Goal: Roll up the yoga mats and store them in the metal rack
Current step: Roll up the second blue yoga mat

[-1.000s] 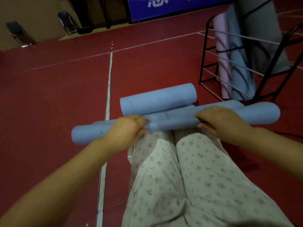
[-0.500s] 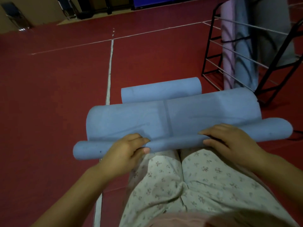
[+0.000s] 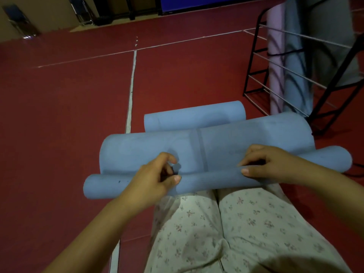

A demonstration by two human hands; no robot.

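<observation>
Pinching the blue mat's (image 3: 197, 150) rolled edge, left hand (image 3: 155, 178) and right hand (image 3: 275, 164) grip crosswise; unrolled remainder extends forward.

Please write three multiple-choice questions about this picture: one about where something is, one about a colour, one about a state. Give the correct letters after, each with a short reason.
1. Where is the metal rack?
A. Far left, by the chairs
B. Upper right, beyond the mats
C. On the person's lap

2. What colour is the mat being rolled?
A. Light blue
B. Green
C. Black

3. What is the state of this mat?
A. Fully rolled and stored in the rack
B. Lying completely flat
C. Partly rolled, with a flat part still to roll

Answers:
1. B: the black frame stands at the upper right on the red floor.
2. A: its surface is light blue, like the rolled mat behind it.
3. C: the left hand and right hand grip a tube across the lap, and a flat stretch lies beyond it.
</observation>
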